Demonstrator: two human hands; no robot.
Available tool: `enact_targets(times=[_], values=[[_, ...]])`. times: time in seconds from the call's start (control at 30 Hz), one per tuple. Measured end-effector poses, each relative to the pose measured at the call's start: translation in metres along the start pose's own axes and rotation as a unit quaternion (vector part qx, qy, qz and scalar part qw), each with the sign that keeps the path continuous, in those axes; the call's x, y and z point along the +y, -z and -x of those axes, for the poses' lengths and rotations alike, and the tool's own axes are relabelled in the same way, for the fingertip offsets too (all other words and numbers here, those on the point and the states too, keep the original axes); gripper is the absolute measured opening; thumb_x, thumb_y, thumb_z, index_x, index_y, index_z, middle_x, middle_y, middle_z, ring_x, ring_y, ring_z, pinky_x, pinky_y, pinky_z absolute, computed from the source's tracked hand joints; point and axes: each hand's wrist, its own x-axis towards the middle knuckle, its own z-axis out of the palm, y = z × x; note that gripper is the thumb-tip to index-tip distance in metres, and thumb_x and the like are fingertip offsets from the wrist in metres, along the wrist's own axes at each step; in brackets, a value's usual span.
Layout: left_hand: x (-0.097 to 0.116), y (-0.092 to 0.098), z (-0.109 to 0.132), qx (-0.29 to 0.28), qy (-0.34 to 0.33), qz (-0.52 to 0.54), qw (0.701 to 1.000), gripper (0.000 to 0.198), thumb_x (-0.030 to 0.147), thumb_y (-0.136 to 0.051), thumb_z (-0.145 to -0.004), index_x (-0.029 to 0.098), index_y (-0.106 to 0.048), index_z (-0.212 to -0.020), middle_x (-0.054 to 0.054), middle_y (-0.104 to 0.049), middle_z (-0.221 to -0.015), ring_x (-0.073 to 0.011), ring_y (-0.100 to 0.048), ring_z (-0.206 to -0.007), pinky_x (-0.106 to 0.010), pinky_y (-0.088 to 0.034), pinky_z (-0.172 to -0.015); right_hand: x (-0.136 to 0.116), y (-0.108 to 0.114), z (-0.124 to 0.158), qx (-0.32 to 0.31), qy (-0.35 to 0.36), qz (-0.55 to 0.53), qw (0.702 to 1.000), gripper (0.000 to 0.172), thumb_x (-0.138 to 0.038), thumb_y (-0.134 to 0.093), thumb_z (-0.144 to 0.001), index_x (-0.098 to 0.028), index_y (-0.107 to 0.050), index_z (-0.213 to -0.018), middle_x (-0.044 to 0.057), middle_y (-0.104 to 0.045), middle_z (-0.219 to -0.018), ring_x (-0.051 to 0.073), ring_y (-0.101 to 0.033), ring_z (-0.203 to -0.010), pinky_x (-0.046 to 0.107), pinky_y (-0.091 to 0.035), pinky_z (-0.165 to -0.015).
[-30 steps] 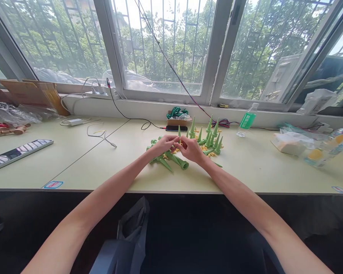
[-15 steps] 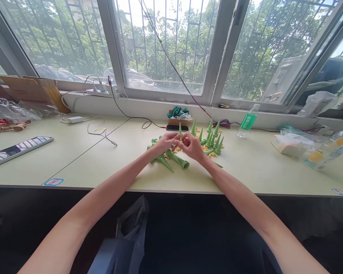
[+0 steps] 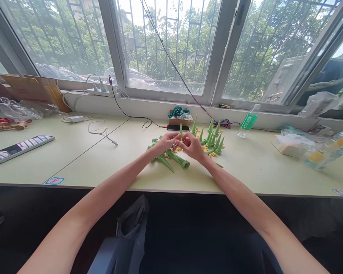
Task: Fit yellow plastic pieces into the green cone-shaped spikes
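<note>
My left hand [image 3: 167, 140] is closed around a green plastic spike [image 3: 181, 130], whose pointed tip rises above the fingers. My right hand [image 3: 192, 145] meets it at the fingertips, pinched together; whatever is between those fingers is too small and hidden to name. Loose green spikes [image 3: 166, 163] lie on the table under and beside my left hand, one with its round open end [image 3: 185, 164] facing me. Right of my right hand, several spikes [image 3: 216, 131] stand point up among small yellow pieces [image 3: 213, 154].
Behind my hands lie a black phone [image 3: 177, 128] and a small open box [image 3: 180, 118] with green stuff in it. A water bottle [image 3: 248, 121] stands to the right, near a tissue pack [image 3: 290, 144]. A white cable [image 3: 104, 133] and a tablet-like device [image 3: 21, 148] lie left.
Hardly anything differs. Both hands stay together around the upright spike, and the whole view has shifted very slightly.
</note>
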Motion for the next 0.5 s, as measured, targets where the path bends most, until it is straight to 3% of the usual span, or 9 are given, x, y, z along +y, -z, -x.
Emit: enact_targets(times=[0.5], values=[[-0.003,0.0019,0.0002,-0.01,0.002,-0.033,0.999,0.045,0.057,-0.064,-0.083,0.012,-0.064,-0.085,0.0,-0.055,-0.067,-0.0071,-0.049,-0.051,-0.02,-0.047,-0.045,0.0045,-0.0012,0.0006,-0.016,0.034,0.024,0.999,0.041,-0.05,-0.057,-0.09,-0.022,-0.035,-0.07,-0.009,-0.033,-0.053,0.008,-0.027,-0.051,0.024,-0.025,-0.052]])
